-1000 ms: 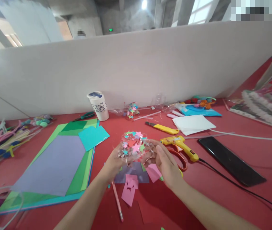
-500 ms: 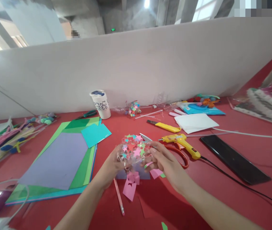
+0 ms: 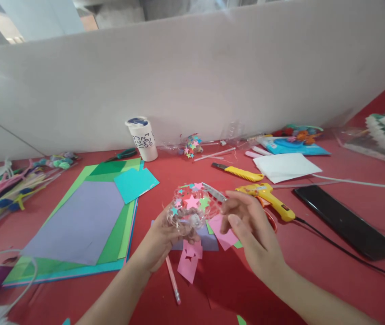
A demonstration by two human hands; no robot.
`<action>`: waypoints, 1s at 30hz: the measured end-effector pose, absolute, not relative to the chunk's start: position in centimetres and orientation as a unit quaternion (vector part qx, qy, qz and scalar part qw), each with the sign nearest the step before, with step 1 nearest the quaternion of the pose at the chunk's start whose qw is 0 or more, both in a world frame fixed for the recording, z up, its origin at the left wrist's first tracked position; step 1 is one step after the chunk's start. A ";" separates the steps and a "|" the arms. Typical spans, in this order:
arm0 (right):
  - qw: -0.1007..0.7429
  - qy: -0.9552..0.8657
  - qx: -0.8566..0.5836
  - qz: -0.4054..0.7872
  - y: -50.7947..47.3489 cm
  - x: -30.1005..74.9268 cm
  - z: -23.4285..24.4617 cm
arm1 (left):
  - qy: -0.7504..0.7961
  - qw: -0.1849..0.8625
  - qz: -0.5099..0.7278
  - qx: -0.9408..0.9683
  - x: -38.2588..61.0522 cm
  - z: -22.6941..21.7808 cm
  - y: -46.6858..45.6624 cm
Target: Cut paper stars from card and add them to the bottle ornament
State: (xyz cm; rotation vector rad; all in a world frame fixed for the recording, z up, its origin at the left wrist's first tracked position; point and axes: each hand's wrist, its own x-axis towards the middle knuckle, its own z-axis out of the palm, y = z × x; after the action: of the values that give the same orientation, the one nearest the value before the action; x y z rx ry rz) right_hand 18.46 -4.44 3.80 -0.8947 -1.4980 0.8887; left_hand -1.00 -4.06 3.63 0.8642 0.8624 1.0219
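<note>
My left hand (image 3: 160, 237) is closed on the lower left side of a clear plastic bottle-piece ornament (image 3: 187, 214), rounded and dotted with pink, green and blue paper stars. My right hand (image 3: 246, 225) hovers just right of it, fingers loosely bent and thumb apart, with nothing visible in them. Behind that hand, scissors (image 3: 214, 192) with red handles are partly hidden. Pink paper scraps (image 3: 188, 266) with star-shaped cutouts and a purple sheet (image 3: 209, 242) lie below the ornament. A pink pencil (image 3: 173, 280) rests close to my left wrist.
Colored paper sheets (image 3: 77, 221) are stacked at left. A white cup (image 3: 143, 140) and a second starred ornament (image 3: 192, 146) stand by the white partition (image 3: 192, 81). To the right are a yellow cutter (image 3: 243, 174), a yellow glue gun (image 3: 275, 203) with its cord, and a black phone (image 3: 346, 223).
My right hand has let go of the ornament and moved slightly right. My left hand still holds it, with its starred face turned more toward me. The view has tilted downward.
</note>
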 end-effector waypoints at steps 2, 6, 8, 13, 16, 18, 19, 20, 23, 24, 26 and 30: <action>0.560 -0.711 -0.380 0.191 -4.8 18.9 3.9 | 0.393 0.697 0.458 0.388 -1.0 3.6 -4.1; 0.486 -0.820 -0.289 -0.088 -5.3 19.3 3.7 | 0.409 0.692 0.456 0.381 -0.8 3.3 -4.1; 0.469 -0.829 -0.272 -0.137 -5.5 19.0 3.1 | 0.415 0.690 0.459 0.376 -0.6 3.1 -4.1; 0.485 -0.815 -0.314 -0.043 -5.8 18.2 2.1 | 0.422 0.681 0.463 0.379 0.1 2.9 -4.5; 0.468 -0.826 -0.306 -0.071 -5.8 18.1 2.9 | 0.412 0.674 0.463 0.401 0.4 3.0 -4.6; 0.442 -0.832 -0.296 -0.154 -5.7 18.2 3.9 | 0.398 0.669 0.466 0.421 0.6 3.1 -4.6; 0.432 -0.832 -0.293 -0.185 -5.6 18.2 4.3 | 0.393 0.665 0.467 0.430 0.7 3.1 -4.6; 0.426 -0.833 -0.291 -0.202 -5.6 18.2 4.7 | 0.388 0.662 0.467 0.439 0.7 3.2 -4.6; 0.444 -0.826 -0.283 -0.201 -5.4 18.0 5.2 | 0.387 0.649 0.466 0.460 0.7 3.5 -4.5; 0.454 -0.822 -0.282 -0.197 -5.4 18.0 5.2 | 0.391 0.645 0.467 0.462 0.7 3.5 -4.6; 0.468 -0.818 -0.277 -0.189 -5.4 17.9 5.0 | 0.407 0.634 0.470 0.460 0.6 3.6 -4.6; 0.475 -0.818 -0.270 -0.178 -5.3 17.9 4.9 | 0.443 0.618 0.467 0.452 0.4 3.6 -4.7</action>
State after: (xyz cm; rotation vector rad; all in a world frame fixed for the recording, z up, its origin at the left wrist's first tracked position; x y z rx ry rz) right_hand 17.86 -5.33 4.86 -0.6600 -2.0003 -0.4341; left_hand 0.41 -4.73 3.61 1.0393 1.0185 1.0739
